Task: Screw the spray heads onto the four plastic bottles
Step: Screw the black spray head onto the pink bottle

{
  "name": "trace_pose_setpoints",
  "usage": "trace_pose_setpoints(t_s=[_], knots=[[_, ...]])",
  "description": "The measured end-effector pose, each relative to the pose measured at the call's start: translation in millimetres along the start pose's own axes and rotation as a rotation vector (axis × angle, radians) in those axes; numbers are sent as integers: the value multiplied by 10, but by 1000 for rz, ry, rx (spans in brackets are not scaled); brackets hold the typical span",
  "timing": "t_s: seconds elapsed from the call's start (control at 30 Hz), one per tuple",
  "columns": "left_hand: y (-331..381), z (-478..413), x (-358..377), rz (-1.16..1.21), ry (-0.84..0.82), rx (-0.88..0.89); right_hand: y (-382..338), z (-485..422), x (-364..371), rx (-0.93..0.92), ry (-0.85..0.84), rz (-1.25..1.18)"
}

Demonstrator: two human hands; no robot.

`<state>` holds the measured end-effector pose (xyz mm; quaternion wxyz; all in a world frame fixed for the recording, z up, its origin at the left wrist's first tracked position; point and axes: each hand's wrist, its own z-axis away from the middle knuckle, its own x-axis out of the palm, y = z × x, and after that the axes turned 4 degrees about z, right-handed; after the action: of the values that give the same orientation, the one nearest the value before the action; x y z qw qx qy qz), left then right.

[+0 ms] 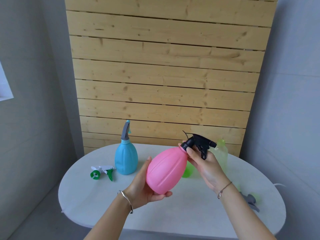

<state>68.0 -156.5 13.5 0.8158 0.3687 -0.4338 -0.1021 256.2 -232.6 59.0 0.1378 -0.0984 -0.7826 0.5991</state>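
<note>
Pink bottle is in the air over the middle of the surface, tilted with its neck toward 1 o'clock. Left hand is curled under its base. Right hand pinches the collar of the black spray head, which sits at the neck. Can't tell how far it is threaded.

Risks as I see them:
- Cross-threading: bottle is tilted and the head goes on at an angle. If the collar isn't square, it will bind.
- A thin black strand sticks up by the collar. Can't tell if it's the dip tube. If it is outside the neck, the head won't seat.
- Smooth round body could spin in the left palm instead of the collar turning.
- Pale green bottle stands just behind the right hand at 2 o'clock, so a wrist swing could tip it.
- Grey spray head lies at 4 o'clock near the edge, beside the right forearm, and could get knocked off.

Blue bottle at 10 o'clock is capped. White-and-green spray head lies loose at 9.
</note>
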Motion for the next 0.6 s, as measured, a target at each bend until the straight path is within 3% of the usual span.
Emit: trace_pose_setpoints(t_s=[0.2, 0.4, 0.6], knots=[[30, -24, 70, -30, -64, 358, -29, -26, 0, -15, 175, -27], [45, 3, 14, -153, 10, 165, -5, -14, 28, 4, 180, -17], [82, 39, 23, -131, -25, 371, 0, -19, -10, 15, 177, -83]])
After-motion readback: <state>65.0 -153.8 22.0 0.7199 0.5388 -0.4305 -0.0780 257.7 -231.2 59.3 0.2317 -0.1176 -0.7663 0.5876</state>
